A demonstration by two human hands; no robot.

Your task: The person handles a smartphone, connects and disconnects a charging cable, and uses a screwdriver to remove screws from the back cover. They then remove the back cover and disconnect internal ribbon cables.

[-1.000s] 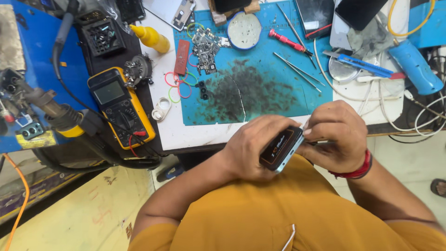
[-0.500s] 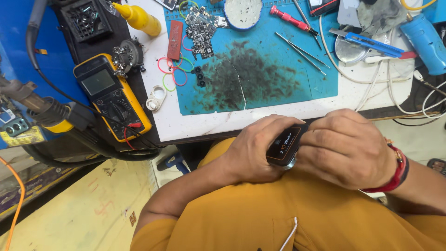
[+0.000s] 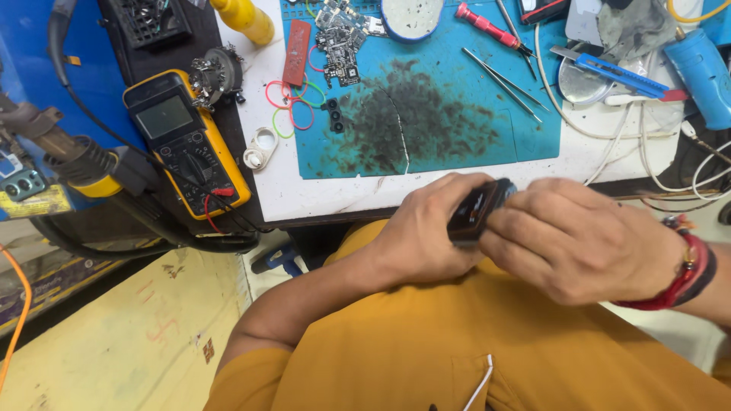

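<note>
Head view: left hand (image 3: 426, 236) and right hand (image 3: 579, 243) both wrapped around a small dark phone-like device (image 3: 476, 213), held on edge over the lap, just off the near edge of the white bench (image 3: 320, 194). Left fingers curl under and behind it; right fingers fold over its far end, hiding most of it. Grip looks tight, but what the right fingertips are doing is hidden.

Risk, as I judge it: device is off the bench, so a slipped grip drops it to the lap or floor. Pressing hard on the edge could crack the glass or bend the frame.

Pose: both wrists bent inward, forearms converging at chest height, red bracelet (image 3: 689, 274) on right wrist.

Further out: stained blue mat (image 3: 533, 137), tweezers (image 3: 502, 80), red screwdriver (image 3: 487, 23), yellow multimeter (image 3: 186, 141).
</note>
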